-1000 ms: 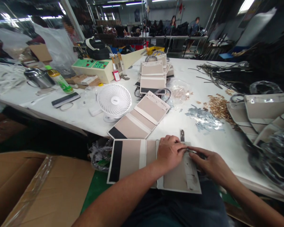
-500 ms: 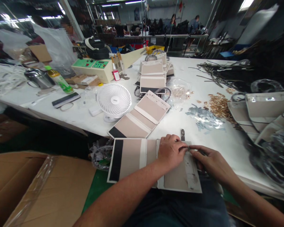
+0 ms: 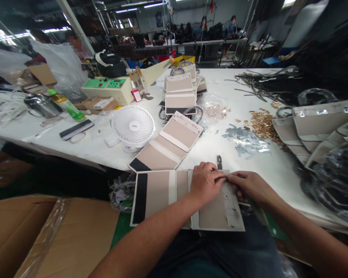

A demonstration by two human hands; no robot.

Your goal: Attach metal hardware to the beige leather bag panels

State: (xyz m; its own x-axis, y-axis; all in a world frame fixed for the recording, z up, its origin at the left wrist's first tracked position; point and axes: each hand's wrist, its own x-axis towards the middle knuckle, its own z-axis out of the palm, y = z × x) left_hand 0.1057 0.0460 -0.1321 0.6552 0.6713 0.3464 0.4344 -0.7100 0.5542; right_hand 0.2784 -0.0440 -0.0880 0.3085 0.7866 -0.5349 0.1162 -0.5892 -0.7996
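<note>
In the head view, the flat beige panel with a black band and white edge strips [image 3: 162,197] lies at the near edge of the white surface [image 3: 266,162], partly over the person's lap. The left hand [image 3: 205,182] rests on the upper right part of this panel, its fingers curled and pressed down. The right hand [image 3: 248,186] meets it from the right, so that the fingertips of both hands come together at one spot on the panel's top edge. They seem to pinch something very small there (what it is, I cannot tell, it is too small). Both hands are narrow, with fingers drawn close together.

Just behind the panel, near the left hand, a small dark metal piece [image 3: 219,162] lies on the surface. Behind and left of the panel lies a second beige panel of the same kind [image 3: 169,143], placed at an angle, and beside it stands a small round white fan [image 3: 132,126]. Farther behind the panel is a stack of similar beige pieces [image 3: 179,92]. Behind and right of the panel there is a heap of silver metal bits [image 3: 243,138] and a heap of gold metal fittings [image 3: 262,124]. To the right of the panel, grey folded bag pieces [image 3: 321,123] are piled. Left of the panel, below the surface, stands an open brown cardboard box [image 3: 55,235].
</note>
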